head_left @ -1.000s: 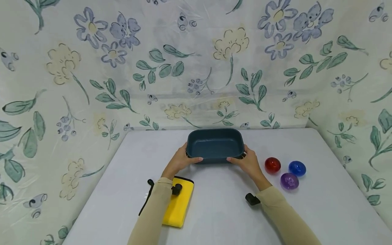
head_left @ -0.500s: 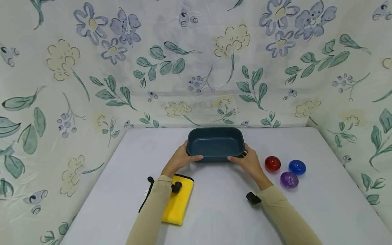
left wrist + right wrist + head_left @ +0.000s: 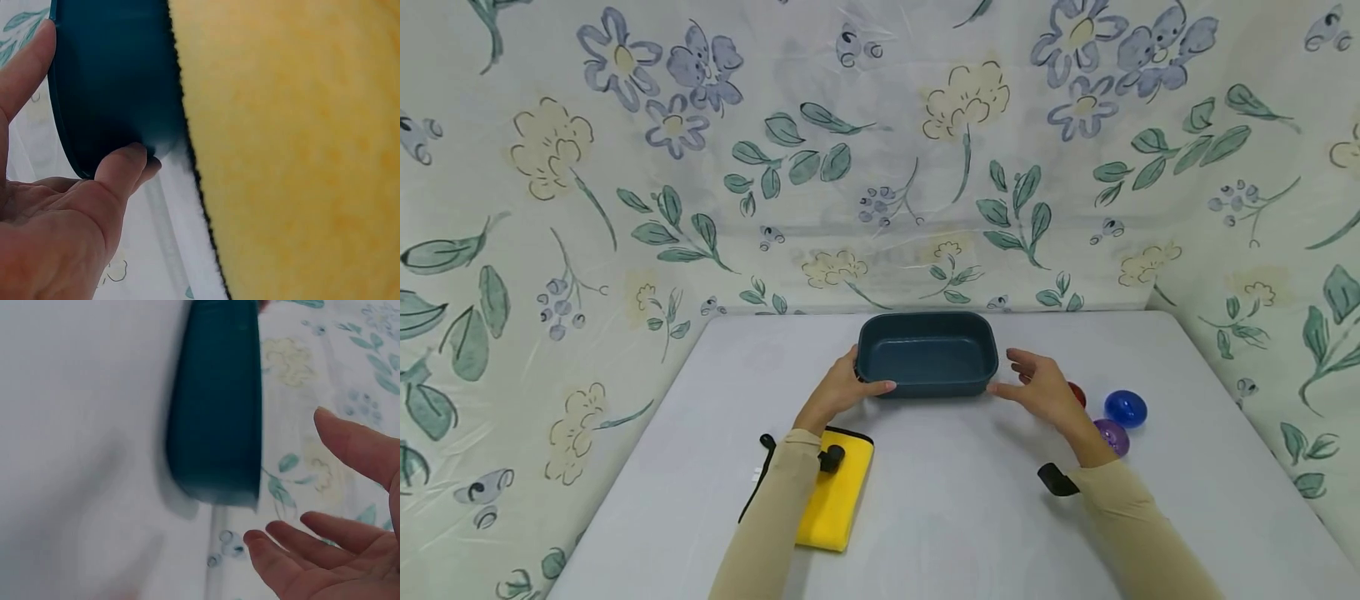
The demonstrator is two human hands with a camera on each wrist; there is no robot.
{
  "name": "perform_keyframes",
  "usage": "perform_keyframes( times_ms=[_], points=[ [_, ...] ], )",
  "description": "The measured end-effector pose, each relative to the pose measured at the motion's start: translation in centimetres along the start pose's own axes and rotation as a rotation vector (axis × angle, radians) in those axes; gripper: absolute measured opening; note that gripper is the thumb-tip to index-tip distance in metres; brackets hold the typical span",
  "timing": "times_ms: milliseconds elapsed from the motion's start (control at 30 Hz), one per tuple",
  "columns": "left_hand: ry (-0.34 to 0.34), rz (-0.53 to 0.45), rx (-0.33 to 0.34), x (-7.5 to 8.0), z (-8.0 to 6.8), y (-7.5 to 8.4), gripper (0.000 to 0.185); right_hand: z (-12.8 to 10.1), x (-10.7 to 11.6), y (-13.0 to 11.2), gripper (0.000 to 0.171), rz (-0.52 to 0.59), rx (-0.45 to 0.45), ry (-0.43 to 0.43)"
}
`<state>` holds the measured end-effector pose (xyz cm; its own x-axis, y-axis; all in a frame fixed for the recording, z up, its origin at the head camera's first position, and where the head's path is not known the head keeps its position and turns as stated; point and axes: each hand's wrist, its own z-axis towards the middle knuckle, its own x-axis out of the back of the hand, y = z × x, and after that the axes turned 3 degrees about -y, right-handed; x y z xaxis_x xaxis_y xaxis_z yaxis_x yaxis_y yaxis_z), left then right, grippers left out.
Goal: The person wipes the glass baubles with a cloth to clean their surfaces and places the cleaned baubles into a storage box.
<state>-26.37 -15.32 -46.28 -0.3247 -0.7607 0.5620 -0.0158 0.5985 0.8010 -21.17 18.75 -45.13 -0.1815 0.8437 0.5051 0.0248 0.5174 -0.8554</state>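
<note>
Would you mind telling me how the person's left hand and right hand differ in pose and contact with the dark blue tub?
The left hand grips the tub at its left end, thumb curled along the near wall; the right hand is apart from it, just beside the right end. The left hand's fingers are bent round the wall, while the right hand's are spread and relaxed. Both arms wear tan sleeves.

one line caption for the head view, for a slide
Left hand grips a dark blue tub; right hand open beside it.
</note>
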Motion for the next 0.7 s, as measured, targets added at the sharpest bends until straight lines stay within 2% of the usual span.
perform_keyframes(
  times_ms=[233, 533, 700],
  points=[
    [0.003, 0.012, 0.02, 0.0, 0.1, 0.1, 0.114, -2.5, 3.5, 0.8, 0.075, -0.046, 0.092, 0.064],
    [-0.005, 0.012, 0.02, 0.0, 0.1, 0.1, 0.113, -5.2, 7.0, 3.6, 0.076, -0.067, 0.091, 0.152],
    [-0.002, 0.008, 0.019, -0.1, 0.0, 0.3, 0.112, -6.5, 9.4, 5.3, 0.077, -0.094, 0.043, 0.2]
  ],
)
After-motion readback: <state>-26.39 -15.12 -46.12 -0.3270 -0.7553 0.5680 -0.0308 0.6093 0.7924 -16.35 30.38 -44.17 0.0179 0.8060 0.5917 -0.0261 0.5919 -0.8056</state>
